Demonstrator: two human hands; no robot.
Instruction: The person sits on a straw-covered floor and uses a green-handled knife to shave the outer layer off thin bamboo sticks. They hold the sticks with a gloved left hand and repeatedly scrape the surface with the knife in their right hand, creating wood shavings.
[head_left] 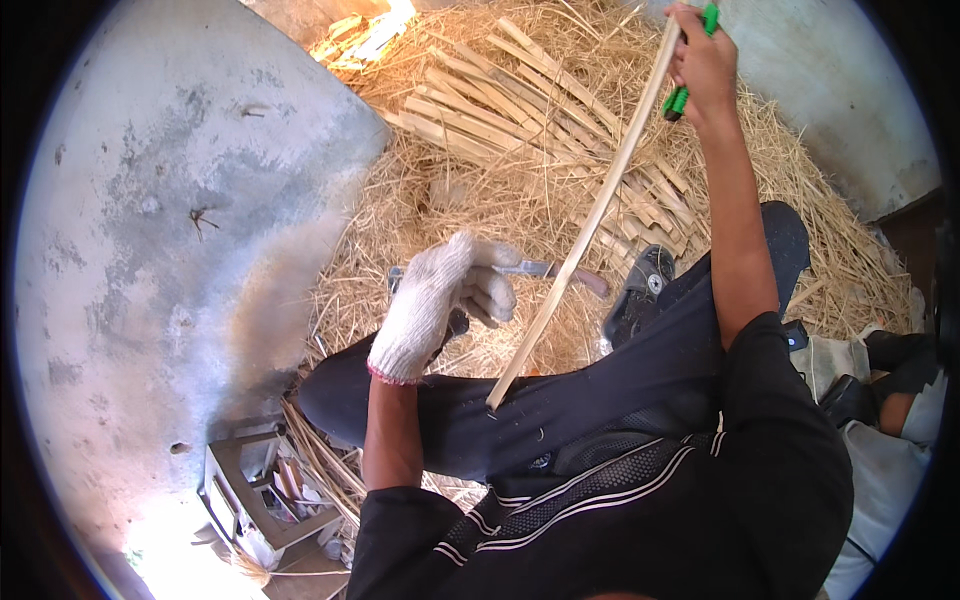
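Note:
My right hand [706, 70], bare and raised at the upper right, grips the top of a long, pale bamboo strip [600, 205]. In the same hand is a tool with bright green ends [677, 103]; my fingers cover its middle, so its kind is unclear. The strip slants down to the left, its lower end at my dark trouser leg. My left hand [445, 295], in a white knitted glove, hovers left of the strip with fingers apart and loosely curved, holding nothing. Beyond its fingers is a knife [535, 268] with a wooden handle, partly hidden by the glove.
A pile of split bamboo strips [490, 105] lies on straw-like shavings [400, 215] ahead of me. A stained pale wall [200, 210] stands at left, another [830, 100] at upper right. A small wooden stool [240, 480] holds scraps at lower left. Another person's leg [895, 410] shows at right.

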